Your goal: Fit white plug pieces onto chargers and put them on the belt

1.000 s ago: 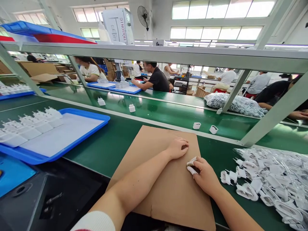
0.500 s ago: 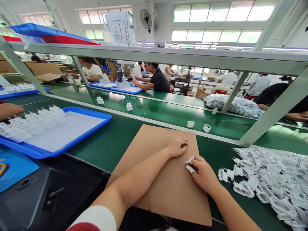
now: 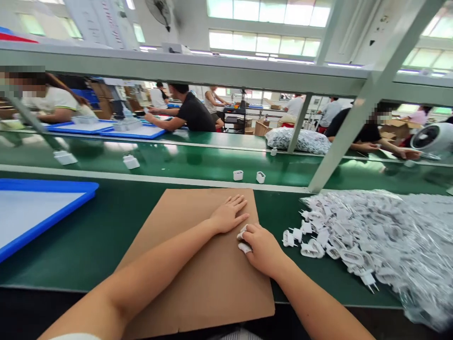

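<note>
A sheet of brown cardboard [image 3: 198, 278] lies on the green work surface in front of me. My left hand [image 3: 230, 215] rests palm down near its far right part, fingers spread and nothing held. Close beside it, my right hand [image 3: 264, 248] is at the cardboard's right edge. White coverings wrap the tips of its thumb and a finger; these are bent but apart, with nothing visible between them. To the right, loose white plug pieces [image 3: 313, 248] spill out of a clear plastic bag [image 3: 421, 236].
A blue-rimmed tray [image 3: 67, 188] is at left. Beyond a pale rail, white adapter housings [image 3: 238, 175] and white plugs [image 3: 131, 162] stand on a green strip. A slanted metal post [image 3: 339, 127] rises at right under a shelf [image 3: 177, 66]. Other people sit across the line.
The view has swung to the right, so the tray slides toward the left edge and more of the bag shows. My left hand's fingers have spread out flat; the right hand keeps its bent pose.
</note>
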### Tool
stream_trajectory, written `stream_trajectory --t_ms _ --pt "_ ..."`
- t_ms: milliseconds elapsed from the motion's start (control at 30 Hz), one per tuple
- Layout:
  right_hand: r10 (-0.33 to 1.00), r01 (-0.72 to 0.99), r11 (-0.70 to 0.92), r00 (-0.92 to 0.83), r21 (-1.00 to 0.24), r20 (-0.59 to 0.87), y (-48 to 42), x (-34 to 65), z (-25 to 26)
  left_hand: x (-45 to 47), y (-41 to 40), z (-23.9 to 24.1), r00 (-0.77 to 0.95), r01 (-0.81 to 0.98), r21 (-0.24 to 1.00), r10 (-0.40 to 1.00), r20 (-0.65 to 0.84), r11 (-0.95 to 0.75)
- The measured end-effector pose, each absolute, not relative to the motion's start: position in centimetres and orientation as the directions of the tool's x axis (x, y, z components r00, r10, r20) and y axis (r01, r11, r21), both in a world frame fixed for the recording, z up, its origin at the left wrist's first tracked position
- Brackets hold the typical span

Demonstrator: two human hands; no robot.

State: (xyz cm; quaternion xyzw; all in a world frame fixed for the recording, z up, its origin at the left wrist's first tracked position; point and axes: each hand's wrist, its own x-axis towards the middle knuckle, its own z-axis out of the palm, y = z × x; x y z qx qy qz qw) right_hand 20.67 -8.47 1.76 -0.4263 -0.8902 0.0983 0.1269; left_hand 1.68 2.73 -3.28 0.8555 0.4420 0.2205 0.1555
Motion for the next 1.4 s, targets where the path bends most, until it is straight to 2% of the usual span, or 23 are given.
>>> stream_trajectory --t_ms 100,167,233,333,400,500,600,700,767,833,900,967,1067,1133,1267,1400 --pt "0.804 0.763 0.583 -0.590 -0.279 0.065 -9.1 21.7 3.5 2.1 3.1 -3.5 0.516 0.673 0.469 0.817 0.256 -0.572" --pt "0.854 0.810 0.506 -0.518 -0.298 0.040 -9.7 23.3 4.9 2.4 3.9 -3.4 0.480 0.673 0.487 0.829 0.287 -0.557" --pt "0.914 0.865 0.399 -0.403 -0.304 0.052 -10.5 25.4 5.8 2.4 5.4 -3.0 0.366 0.701 0.516 0.870 0.330 -0.491" --pt "0.961 0.940 0.275 -0.266 -0.203 0.068 -11.4 28.5 5.7 1.7 9.3 -1.8 0.074 0.764 0.575 0.925 0.372 -0.292" --pt "0.964 0.955 0.264 -0.260 -0.135 0.047 -11.6 29.8 4.8 0.9 12.4 -1.0 -0.080 0.776 0.609 0.932 0.353 -0.164" --pt "0.958 0.950 0.283 -0.286 -0.129 -0.009 -10.9 30.5 3.5 -0.1 16.0 -0.3 -0.166 0.759 0.650 0.952 0.257 -0.043" --pt "0.969 0.958 0.243 -0.246 -0.151 0.001 -9.1 30.5 3.2 -0.5 17.4 0.1 -0.165 0.735 0.678 0.972 0.170 0.006" --pt "0.964 0.934 0.260 -0.235 -0.245 0.126 -6.6 30.0 3.8 -0.4 16.5 0.7 -0.163 0.725 0.688 0.968 0.190 -0.013" --pt "0.946 0.865 0.307 -0.229 -0.397 0.230 -4.9 29.4 4.5 0.0 14.8 1.3 -0.148 0.719 0.692 0.958 0.244 -0.065" --pt "0.942 0.720 0.322 -0.182 -0.615 0.280 -3.3 28.4 5.2 0.5 12.3 1.8 -0.101 0.705 0.696 0.951 0.292 -0.139" --pt "0.966 0.496 0.260 -0.129 -0.829 0.225 -2.2 27.3 5.5 1.0 9.1 2.0 -0.005 0.664 0.709 0.948 0.319 -0.236" --pt "0.985 0.261 0.153 -0.122 -0.953 0.125 -1.7 26.4 5.5 1.3 5.5 1.9 0.123 0.581 0.741 0.936 0.330 -0.338" --pt "0.973 0.021 0.036 -0.231 -0.999 0.031 -1.9 25.4 5.0 1.7 0.6 1.0 0.239 0.477 0.786 0.919 0.314 -0.393" --pt "0.941 -0.031 -0.009 -0.338 -0.999 0.002 -2.4 25.2 4.6 1.8 -1.5 0.4 0.254 0.471 0.800 0.926 0.279 -0.370" --pt "0.904 0.082 0.053 -0.427 -0.995 0.013 -3.2 25.2 3.9 2.2 -3.0 -0.4 0.352 0.408 0.833 0.906 0.234 -0.374" --pt "0.933 0.224 0.181 -0.347 -0.958 0.095 -3.4 25.2 3.4 2.2 -2.8 -0.7 0.367 0.310 0.891 0.906 0.208 -0.331"
